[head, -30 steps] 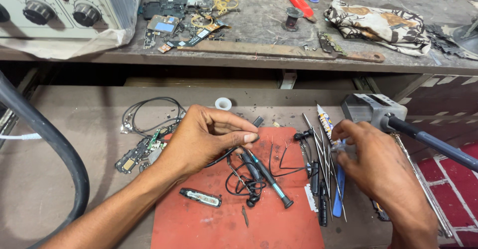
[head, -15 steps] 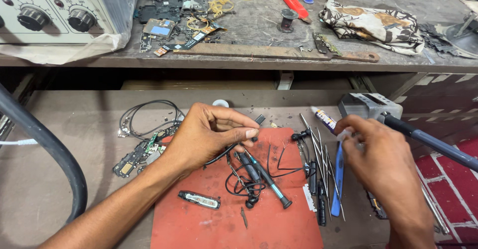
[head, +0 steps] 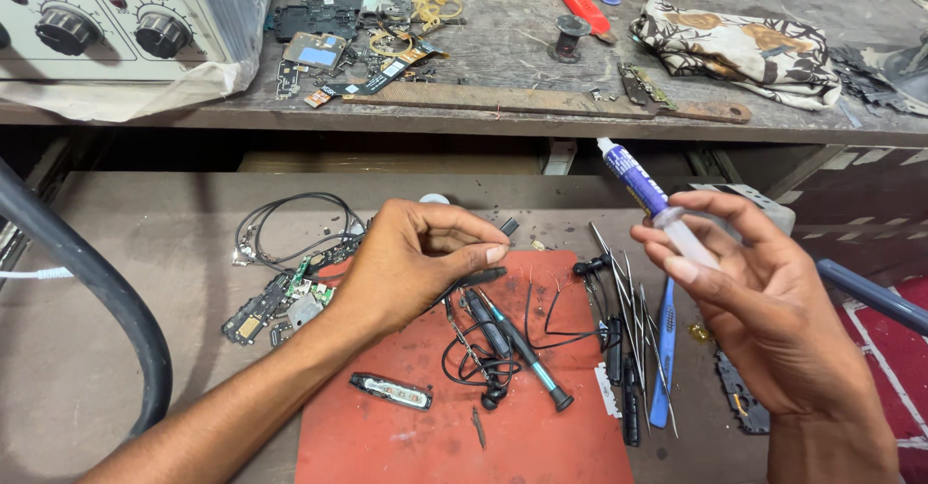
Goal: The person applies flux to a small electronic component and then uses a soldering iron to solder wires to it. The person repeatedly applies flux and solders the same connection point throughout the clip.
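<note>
A brown workbench (head: 145, 242) carries a red mat (head: 387, 436), tweezers (head: 633, 300) and circuit boards (head: 275, 300).

Clear glossy plastic syringe (head: 657, 208) with a blue paper label. Matt red rubbery mat (head: 406, 431), scuffed. Shiny thin metal tweezers (head: 633, 300). Rough, worn wooden shelf (head: 503, 63). Crumpled patterned cloth (head: 739, 49). Smooth black rubber hose (head: 92, 286).
</note>
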